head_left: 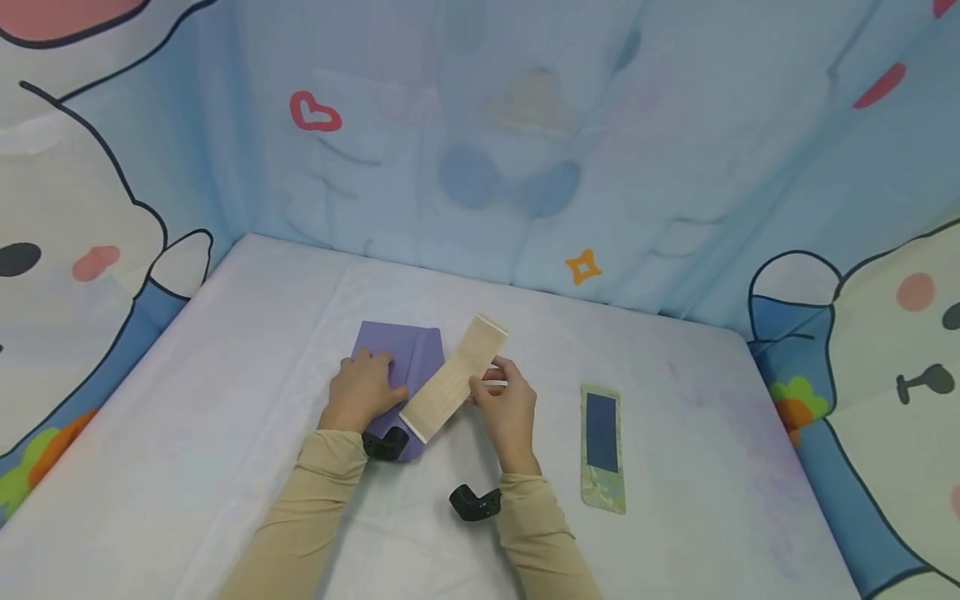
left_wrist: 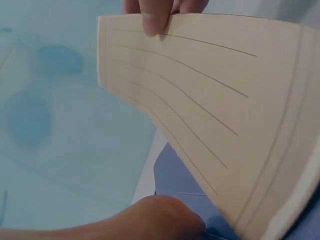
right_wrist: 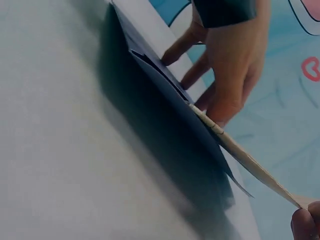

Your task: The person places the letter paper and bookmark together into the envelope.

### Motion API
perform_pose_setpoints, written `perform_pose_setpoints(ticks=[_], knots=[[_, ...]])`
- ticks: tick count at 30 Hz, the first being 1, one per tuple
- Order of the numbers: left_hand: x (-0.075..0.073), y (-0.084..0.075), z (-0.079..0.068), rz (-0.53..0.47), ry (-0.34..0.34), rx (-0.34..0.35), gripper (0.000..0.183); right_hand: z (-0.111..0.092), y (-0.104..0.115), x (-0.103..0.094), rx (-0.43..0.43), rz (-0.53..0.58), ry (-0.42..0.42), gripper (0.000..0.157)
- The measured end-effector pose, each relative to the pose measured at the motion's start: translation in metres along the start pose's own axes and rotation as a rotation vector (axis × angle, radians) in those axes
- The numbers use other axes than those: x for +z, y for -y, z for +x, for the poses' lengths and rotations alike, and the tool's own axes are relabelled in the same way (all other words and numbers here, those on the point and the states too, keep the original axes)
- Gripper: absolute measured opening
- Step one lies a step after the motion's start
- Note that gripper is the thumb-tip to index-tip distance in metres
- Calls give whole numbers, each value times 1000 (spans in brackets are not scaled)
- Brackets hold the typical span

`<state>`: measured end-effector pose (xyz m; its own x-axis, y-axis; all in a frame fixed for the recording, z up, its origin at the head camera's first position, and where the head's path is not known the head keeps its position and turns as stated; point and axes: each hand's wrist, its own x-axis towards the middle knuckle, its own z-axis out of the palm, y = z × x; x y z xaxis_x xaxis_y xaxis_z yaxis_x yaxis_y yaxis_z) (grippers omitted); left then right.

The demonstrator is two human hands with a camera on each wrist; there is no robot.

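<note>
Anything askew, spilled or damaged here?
No spill or damage visible. Only the beige strip looks askew, slanting over the purple piece; the right hand pinches it, so probably just mid-handling.

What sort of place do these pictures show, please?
Probably a small, screened-off recording booth: a white-covered table, a cartoon-printed cloth hanging behind and beside it, and a black device at each wrist.

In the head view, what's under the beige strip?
The lower part of the beige strip overlaps the purple folded piece, whose covered part cannot be seen. The right hand pinches the strip's edge, its fingers partly hidden behind.
</note>
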<state>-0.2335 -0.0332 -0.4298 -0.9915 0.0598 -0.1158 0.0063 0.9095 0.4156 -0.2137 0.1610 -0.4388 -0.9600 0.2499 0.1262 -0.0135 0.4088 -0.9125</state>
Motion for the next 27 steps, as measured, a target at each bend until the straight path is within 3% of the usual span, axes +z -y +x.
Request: perform_pose_setpoints(ticks=[5, 12, 21, 27], knots=[[0, -1, 1, -2, 1, -10, 58, -2, -1, 8, -40, -74, 8, 40], [0, 0, 2, -3, 1, -15, 59, -5, -1, 14, -31, -100, 33, 45], [0, 1, 2, 6, -13, -10, 58, -9, -1, 19, -28, -130, 46, 66], [0, 1, 2, 7, -6, -11, 58, -10, -2, 20, -16, -134, 48, 68]])
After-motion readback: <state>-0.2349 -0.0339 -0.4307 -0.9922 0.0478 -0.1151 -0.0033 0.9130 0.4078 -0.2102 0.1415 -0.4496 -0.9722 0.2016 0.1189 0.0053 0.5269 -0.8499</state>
